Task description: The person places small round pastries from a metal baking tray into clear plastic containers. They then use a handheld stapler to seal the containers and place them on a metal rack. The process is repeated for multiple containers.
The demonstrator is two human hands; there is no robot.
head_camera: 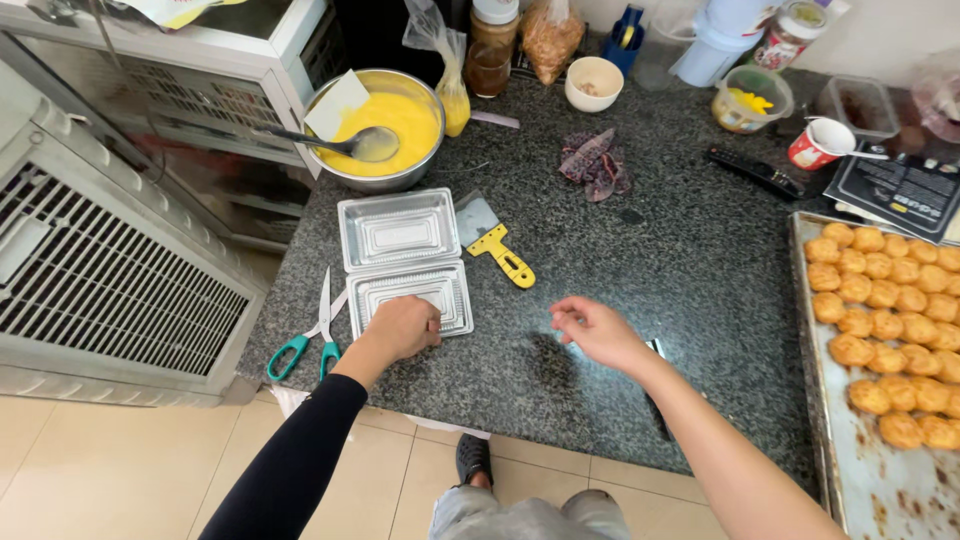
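Your left hand (400, 328) rests on the near edge of the clear plastic clamshell container (405, 262), which lies open and empty on the dark speckled table (680, 260); your fingers are curled together over its front rim, pressing down on it rather than pinching it. Your right hand (597, 331) hovers just above the bare table, well to the right of the container, with fingers loosely bent and drawn close together, holding nothing that can be seen. Teal-handled scissors (312, 338) lie just left of your left hand, near the table's edge. A scraper with a yellow handle (493, 240) sits just beside the container's right side. Behind the container stands a metal bowl of yellow custard (384, 128) with a spoon (340, 144) and a white card scraper in it. At the far right a baking tray (868, 480) carries rows of golden cream puffs (885, 320). A small heap of purple pieces (595, 163) lies in the middle of the table, well apart from both hands.
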